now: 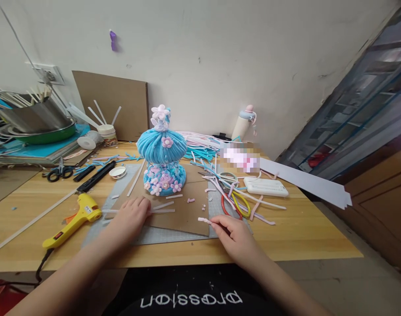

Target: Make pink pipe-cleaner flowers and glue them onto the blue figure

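My right hand (235,235) pinches a short pale pipe cleaner piece (204,220) between thumb and fingertips, over the right edge of the brown cardboard (183,224). On the cardboard's left part rests my left hand (132,215), fingers curled together; whatever lies under them is hidden. Translucent glue sticks (164,210) lie at its fingertips. Behind both hands stands a blue fluffy pipe cleaner ornament (162,151), with a domed top and pink and lilac flowers. Small pink scraps (191,200) lie between it and my right hand.
A yellow glue gun (77,219) lies left, near black scissors (60,172) and a black cutter (96,176). On the right are red-and-yellow-handled scissors (240,204) among loose pipe cleaners, a white power bank-like box (266,186) and a bottle (243,125). A grey cutting mat (144,237) lies under the cardboard.
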Available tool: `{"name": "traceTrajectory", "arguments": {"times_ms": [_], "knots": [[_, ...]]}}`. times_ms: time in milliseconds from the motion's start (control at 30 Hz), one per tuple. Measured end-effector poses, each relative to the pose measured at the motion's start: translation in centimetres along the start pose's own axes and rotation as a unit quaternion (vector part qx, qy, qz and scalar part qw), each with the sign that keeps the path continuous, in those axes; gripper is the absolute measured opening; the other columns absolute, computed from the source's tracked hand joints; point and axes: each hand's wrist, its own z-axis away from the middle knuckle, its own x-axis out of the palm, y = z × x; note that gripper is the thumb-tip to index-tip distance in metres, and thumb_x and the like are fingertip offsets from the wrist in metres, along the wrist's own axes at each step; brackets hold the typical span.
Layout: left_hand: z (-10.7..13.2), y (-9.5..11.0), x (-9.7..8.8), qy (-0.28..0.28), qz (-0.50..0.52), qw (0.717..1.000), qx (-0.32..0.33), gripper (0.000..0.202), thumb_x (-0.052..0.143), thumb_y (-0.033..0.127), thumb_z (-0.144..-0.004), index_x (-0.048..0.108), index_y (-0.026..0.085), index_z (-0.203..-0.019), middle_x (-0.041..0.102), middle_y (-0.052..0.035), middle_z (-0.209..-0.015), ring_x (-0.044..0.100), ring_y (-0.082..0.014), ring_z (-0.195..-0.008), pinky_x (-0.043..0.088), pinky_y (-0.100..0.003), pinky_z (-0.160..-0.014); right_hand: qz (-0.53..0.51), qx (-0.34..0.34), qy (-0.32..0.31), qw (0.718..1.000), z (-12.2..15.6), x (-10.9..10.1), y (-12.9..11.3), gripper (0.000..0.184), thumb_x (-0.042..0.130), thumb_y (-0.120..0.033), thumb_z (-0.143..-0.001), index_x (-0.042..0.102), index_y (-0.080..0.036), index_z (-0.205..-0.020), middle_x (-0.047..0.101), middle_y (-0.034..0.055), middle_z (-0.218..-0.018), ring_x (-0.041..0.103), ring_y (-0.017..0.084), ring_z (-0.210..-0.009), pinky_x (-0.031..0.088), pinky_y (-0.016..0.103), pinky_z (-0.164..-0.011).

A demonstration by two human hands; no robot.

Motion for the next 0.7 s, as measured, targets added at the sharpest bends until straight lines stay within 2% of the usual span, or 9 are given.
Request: {"name": "traceTrajectory", "arguments": {"times_ms": [100,167,267,367,433,500,567,633,700], "knots": [[0.4,0.2,0.1,-0.006,0.074,0.997,0.004,0.020,0.037,0.024,-0.090,0.056,0.019,-0.092,0.061,-0.0090,-0.094,0.055,-0.0249,-0.091,0.042,-0.040,-0.083,0.003,0.000,0.002,1.000,0.0,0.0,0.1,0.022,0.044,-0.026,-0.090,0.065,-0.019,-0.088,0.066,0.0034,-0.078,0.059,0.017,-0.070,0.041,0.026,-0.063],[0.6,0.9,-0.5,-0.005,0.100,0.995,0.004,0.022,0.037,0.025,-0.090,0.057,0.019,-0.090,0.060,-0.0088,-0.094,0.055,-0.0246,-0.091,0.043,-0.040,-0.084,0.003,0.000,0.001,1.000,0.0,0.0,0.2,0.022,0.044,-0.026,-0.090,0.065,-0.019,-0.088,0.066,0.0031,-0.077,0.058,0.017,-0.069,0.041,0.026,-0.062],[0.9,3.2,-2.5,0.034,0.166,0.986,0.009,0.021,0.036,0.026,-0.091,0.056,0.019,-0.089,0.059,-0.0087,-0.097,0.053,-0.0237,-0.095,0.043,-0.038,-0.085,-0.001,-0.001,-0.001,1.000,0.0,0.0,0.2,0.022,0.044,-0.025,-0.091,0.065,-0.020,-0.089,0.066,0.0033,-0.079,0.059,0.017,-0.071,0.041,0.026,-0.063],[0.7,6.2,-4.8,0.065,0.298,0.952,0.005,0.020,0.036,0.026,-0.094,0.052,0.022,-0.104,0.058,-0.0067,-0.108,0.053,-0.0205,-0.101,0.042,-0.034,-0.088,-0.004,-0.001,-0.001,1.000,-0.1,0.0,0.0,0.022,0.044,-0.026,-0.091,0.065,-0.020,-0.090,0.067,0.0041,-0.082,0.060,0.018,-0.074,0.042,0.027,-0.065],[0.0,7.8,-5.5,0.113,0.393,0.913,0.006,0.019,0.035,0.026,-0.095,0.053,0.022,-0.099,0.059,-0.0036,-0.093,0.055,-0.0176,-0.090,0.043,-0.033,-0.084,-0.006,-0.002,0.000,1.000,-0.2,-0.1,-0.2,0.021,0.045,-0.026,-0.091,0.065,-0.020,-0.089,0.067,0.0038,-0.081,0.060,0.018,-0.074,0.042,0.027,-0.066],[-1.1,8.9,-5.0,0.167,0.503,0.847,0.037,0.018,0.037,0.026,-0.095,0.049,0.022,-0.107,0.052,-0.0004,-0.078,0.053,-0.0148,-0.075,0.044,-0.033,-0.078,-0.007,-0.004,0.002,1.000,-0.2,-0.2,-0.3,0.021,0.045,-0.026,-0.091,0.065,-0.019,-0.088,0.067,0.0034,-0.081,0.060,0.017,-0.074,0.042,0.027,-0.066],[-2.3,9.5,-3.7,0.212,0.582,0.784,0.055,0.023,0.041,0.029,-0.094,0.049,0.021,-0.114,0.046,0.0013,-0.072,0.047,-0.0127,-0.065,0.043,-0.030,-0.068,-0.008,-0.006,0.002,1.000,-0.1,-0.2,-0.3,0.021,0.045,-0.025,-0.091,0.065,-0.019,-0.088,0.067,0.0031,-0.080,0.060,0.017,-0.074,0.042,0.026,-0.066],[-3.4,9.9,-2.0,0.241,0.641,0.727,0.051,0.023,0.042,0.036,-0.093,0.054,0.020,-0.105,0.040,0.0025,-0.067,0.041,-0.0114,-0.060,0.038,-0.026,-0.057,-0.007,-0.005,0.001,1.000,-0.1,-0.2,-0.1,0.021,0.045,-0.025,-0.091,0.065,-0.019,-0.088,0.067,0.0030,-0.079,0.059,0.016,-0.073,0.042,0.026,-0.066],[-4.1,10.1,-0.6,0.261,0.680,0.685,0.034,0.026,0.041,0.042,-0.093,0.055,0.021,-0.095,0.035,0.0046,-0.061,0.035,-0.0094,-0.053,0.031,-0.023,-0.050,-0.007,-0.002,0.004,1.000,0.0,-0.2,0.1,0.021,0.045,-0.025,-0.090,0.065,-0.019,-0.088,0.067,0.0028,-0.079,0.059,0.016,-0.072,0.042,0.026,-0.065]]}}
